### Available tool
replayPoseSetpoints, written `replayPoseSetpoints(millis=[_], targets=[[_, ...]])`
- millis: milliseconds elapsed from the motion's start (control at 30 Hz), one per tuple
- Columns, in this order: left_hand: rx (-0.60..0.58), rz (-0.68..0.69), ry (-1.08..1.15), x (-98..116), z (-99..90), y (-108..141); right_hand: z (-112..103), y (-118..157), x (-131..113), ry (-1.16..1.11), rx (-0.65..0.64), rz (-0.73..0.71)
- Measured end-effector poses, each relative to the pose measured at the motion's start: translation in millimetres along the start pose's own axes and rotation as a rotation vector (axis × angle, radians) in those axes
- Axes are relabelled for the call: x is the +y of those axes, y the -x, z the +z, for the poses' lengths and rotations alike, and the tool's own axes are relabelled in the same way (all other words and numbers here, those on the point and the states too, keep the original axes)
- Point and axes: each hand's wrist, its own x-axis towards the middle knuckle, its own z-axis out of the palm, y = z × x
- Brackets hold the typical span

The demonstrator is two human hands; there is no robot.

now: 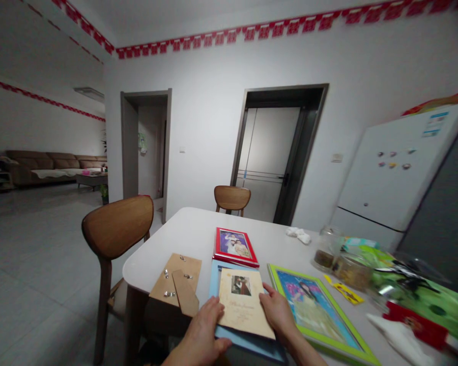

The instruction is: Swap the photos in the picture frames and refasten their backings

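Note:
A cream printed card [241,310] with a small photo on its upper half lies over a light blue picture frame [215,279]. My left hand [203,330] holds the card's left edge, its thumb over the blue frame's near side. On the opposite edge, the fingers of my right hand [278,309] grip the card. Just beyond stands out a red picture frame [235,247] with a photo, lying flat. A brown backing board [171,277] with several metal clips and a loose stand leg [184,292] rests to the left. Right of my hands is a green picture frame [316,310].
Along the table's right side are a glass jar [326,249], a yellow packet [347,293], a red packet [416,324] and green plastic bags [438,305]. A crumpled white tissue [298,235] lies farther back. Wooden chairs stand at the left [118,223] and far side [232,197].

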Motion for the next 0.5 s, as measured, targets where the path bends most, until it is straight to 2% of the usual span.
replayPoseSetpoints(millis=[200, 300, 433, 500], targets=[[0.004, 0.024, 0.005, -0.6, -3.4, -3.5, 1.8, -6.1, 3.6, 0.057, 0.04, -0.071], [-0.007, 0.03, -0.014, 0.2, -4.7, -3.5, 5.6, -8.0, 1.5, 0.106, 0.059, -0.041], [-0.002, 0.112, -0.015, 0.4, -6.5, -3.3, 8.9, -9.4, 1.1, 0.151, 0.076, -0.02], [-0.012, 0.098, -0.02, 0.1, -6.8, -4.0, 9.2, -9.9, 0.7, 0.202, 0.073, -0.034]])
